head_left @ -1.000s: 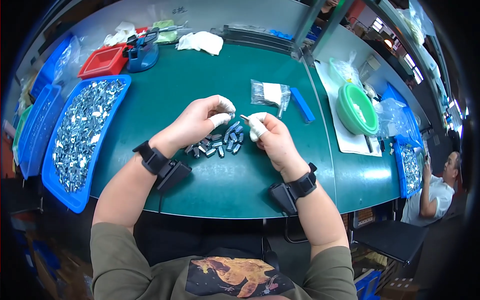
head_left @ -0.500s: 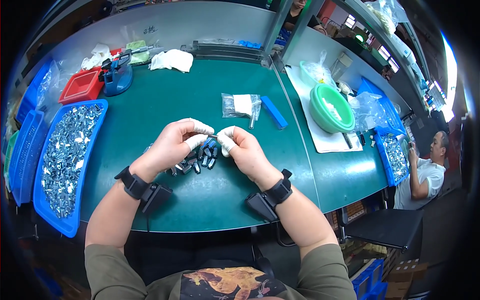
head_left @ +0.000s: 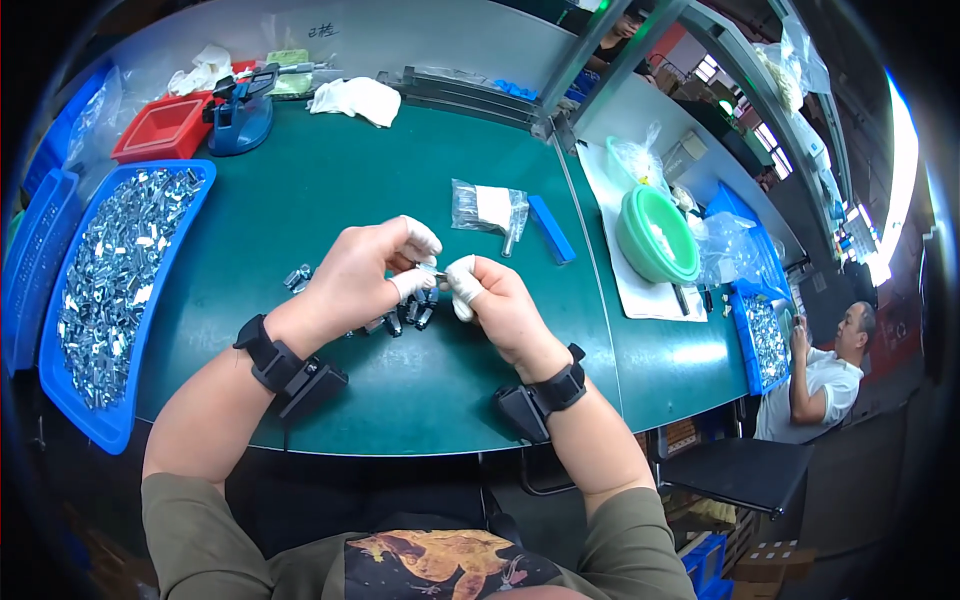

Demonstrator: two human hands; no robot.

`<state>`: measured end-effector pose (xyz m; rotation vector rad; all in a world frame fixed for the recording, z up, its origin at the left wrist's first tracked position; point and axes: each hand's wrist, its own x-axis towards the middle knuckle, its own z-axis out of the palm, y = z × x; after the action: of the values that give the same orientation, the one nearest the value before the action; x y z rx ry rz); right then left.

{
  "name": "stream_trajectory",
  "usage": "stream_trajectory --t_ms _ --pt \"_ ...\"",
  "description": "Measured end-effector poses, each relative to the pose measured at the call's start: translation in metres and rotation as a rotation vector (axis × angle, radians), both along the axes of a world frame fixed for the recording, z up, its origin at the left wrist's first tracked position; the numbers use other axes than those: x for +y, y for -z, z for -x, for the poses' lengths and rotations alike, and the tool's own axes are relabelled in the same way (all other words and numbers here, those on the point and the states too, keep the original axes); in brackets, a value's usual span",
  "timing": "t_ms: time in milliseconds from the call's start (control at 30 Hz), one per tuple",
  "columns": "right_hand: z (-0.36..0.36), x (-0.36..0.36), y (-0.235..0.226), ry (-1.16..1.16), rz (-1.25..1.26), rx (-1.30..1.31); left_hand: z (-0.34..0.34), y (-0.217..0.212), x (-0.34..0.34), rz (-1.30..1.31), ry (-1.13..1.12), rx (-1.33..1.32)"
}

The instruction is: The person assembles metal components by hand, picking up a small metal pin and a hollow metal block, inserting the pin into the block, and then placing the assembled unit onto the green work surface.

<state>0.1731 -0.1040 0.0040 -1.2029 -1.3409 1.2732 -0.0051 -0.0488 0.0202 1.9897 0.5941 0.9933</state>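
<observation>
wider apart than before are index finger and thumb of the left hand [head_left: 362, 272]; 1 small metal part [head_left: 428, 268] is between both hands, above the surface [head_left: 450, 390], seemingly lengthwise left-to-right. right hand [head_left: 500, 308] has fingers clamped on its right end; left grip i cannot tell.

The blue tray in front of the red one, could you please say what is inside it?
Small shiny metal parts fill the blue tray. They hide its floor, so anything beneath the top layer cannot be seen.
</observation>
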Motion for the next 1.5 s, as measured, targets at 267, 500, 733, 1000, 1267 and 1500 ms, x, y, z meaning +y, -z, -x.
stream_trajectory --t_ms 267,500,733,1000,1267,1500 --pt "0.002 -0.003 0.0 -0.048 0.204 0.159 0.0 -0.003 -0.004 -0.11 0.081 0.021" --pt "0.012 -0.005 -0.01 0.086 0.097 0.193 -0.002 0.005 -0.001 0.161 -0.041 -0.144" --pt "0.001 -0.001 -0.001 0.036 0.118 0.173 -0.004 0.004 -0.003 0.127 0.009 -0.161" --pt "-0.003 0.005 -0.001 0.243 0.077 0.137 -0.005 0.013 0.022 0.315 -0.051 -0.218" --pt "-0.007 0.008 0.002 0.263 0.047 0.144 -0.013 0.016 0.025 -0.107 -0.05 0.527" --pt "-0.004 0.011 0.008 0.26 0.007 0.127 -0.005 0.017 0.029 0.256 -0.019 0.32"
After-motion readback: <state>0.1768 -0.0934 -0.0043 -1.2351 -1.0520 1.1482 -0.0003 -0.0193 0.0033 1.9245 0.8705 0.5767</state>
